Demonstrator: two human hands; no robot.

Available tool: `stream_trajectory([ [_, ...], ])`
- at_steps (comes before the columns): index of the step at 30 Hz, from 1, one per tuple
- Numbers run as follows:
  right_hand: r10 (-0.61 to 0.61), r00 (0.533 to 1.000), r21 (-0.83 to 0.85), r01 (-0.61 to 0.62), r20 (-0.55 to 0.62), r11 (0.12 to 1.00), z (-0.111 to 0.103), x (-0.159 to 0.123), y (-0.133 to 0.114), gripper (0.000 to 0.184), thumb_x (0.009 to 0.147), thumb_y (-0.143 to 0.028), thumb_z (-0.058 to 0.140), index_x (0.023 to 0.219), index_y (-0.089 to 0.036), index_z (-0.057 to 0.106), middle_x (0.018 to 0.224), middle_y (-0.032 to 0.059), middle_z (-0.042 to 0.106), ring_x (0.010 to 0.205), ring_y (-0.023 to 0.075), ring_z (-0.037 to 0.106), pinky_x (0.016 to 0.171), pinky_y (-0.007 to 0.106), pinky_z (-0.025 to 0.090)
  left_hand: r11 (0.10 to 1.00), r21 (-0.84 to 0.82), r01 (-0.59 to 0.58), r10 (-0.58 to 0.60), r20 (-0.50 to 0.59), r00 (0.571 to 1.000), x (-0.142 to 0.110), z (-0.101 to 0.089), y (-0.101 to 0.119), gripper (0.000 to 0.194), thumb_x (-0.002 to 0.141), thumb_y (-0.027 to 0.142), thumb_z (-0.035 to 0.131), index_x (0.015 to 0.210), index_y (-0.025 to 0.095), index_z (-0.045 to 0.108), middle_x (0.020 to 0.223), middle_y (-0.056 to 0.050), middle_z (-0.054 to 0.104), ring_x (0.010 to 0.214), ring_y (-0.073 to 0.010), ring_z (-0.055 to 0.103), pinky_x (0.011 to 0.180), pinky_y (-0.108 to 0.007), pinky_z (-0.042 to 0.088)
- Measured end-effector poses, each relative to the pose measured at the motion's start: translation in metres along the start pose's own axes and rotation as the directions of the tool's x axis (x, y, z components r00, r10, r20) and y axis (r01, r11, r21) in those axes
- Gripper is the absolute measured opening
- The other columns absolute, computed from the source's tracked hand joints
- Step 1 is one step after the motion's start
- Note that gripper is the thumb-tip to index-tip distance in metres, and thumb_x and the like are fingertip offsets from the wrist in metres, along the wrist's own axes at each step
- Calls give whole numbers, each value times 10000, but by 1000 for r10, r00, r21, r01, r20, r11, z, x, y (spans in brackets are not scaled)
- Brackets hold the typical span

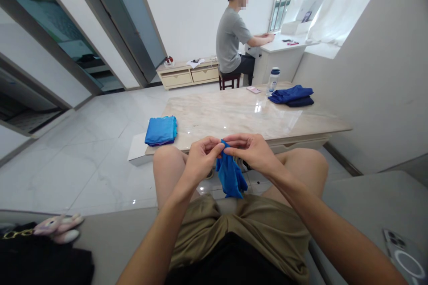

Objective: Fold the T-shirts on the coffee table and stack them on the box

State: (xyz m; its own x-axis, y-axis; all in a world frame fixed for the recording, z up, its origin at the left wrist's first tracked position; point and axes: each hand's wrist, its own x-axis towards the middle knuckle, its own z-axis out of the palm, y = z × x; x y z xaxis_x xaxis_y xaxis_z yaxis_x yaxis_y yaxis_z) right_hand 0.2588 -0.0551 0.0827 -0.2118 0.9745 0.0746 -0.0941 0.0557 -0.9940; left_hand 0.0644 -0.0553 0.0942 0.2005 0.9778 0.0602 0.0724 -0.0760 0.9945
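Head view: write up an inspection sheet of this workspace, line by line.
Surface: marble table, with the person seated before it on a grey sofa.
Job's things: blue cloth pinched between both hands; folded blue cloth at the table's near corner.
Clutter: navy clothes, water bottle, phone on the sofa.
Hands: left hand and right hand both at the cloth's top edge.
Cables: nothing seen.
Surroundings: co-worker seated at a white desk; tiled floor.
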Motion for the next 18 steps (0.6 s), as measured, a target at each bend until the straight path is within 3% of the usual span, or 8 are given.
stream_trajectory([
  [7,52,995,-33,-50,81,998,-5,-4,1,382,734,-390,949,1060,-199,892,989,79,864,973,285,831,936,423,687,998,16,55,-56,169,984,8,-9,1,495,737,640,934,854,195,749,651,-15,701,611,-150,623,604,-264,495],
  [10,42,996,-67,-37,73,997,-9,-5,-2,401,735,-416,941,1063,-191,892,1010,86,864,957,280,824,928,420,686,999,19,49,-51,172,984,13,-17,6,502,713,619,957,850,186,744,667,-8,702,627,-142,627,625,-255,510],
  [12,-2,1000,-110,0,-18,994,-20,0,-11,399,730,-375,947,1076,-184,889,1017,91,861,951,270,816,929,414,685,999,-8,46,-45,95,994,22,-33,16,460,709,537,985,843,182,726,713,-5,724,661,-135,651,670,-248,543],
  [14,-74,983,-146,49,-171,988,-42,9,-29,372,730,-295,950,1077,-182,877,1009,86,853,939,255,804,934,413,684,996,-76,54,-57,-49,997,34,-61,31,366,751,397,979,836,177,700,750,3,736,674,-115,659,696,-226,557],
  [18,-195,856,-166,130,-479,977,-102,22,-88,235,796,-109,864,1012,-192,825,907,47,793,841,197,751,895,403,686,928,-365,70,-194,-317,928,50,-137,71,155,958,111,726,849,183,641,694,8,688,593,-100,619,624,-200,543],
])
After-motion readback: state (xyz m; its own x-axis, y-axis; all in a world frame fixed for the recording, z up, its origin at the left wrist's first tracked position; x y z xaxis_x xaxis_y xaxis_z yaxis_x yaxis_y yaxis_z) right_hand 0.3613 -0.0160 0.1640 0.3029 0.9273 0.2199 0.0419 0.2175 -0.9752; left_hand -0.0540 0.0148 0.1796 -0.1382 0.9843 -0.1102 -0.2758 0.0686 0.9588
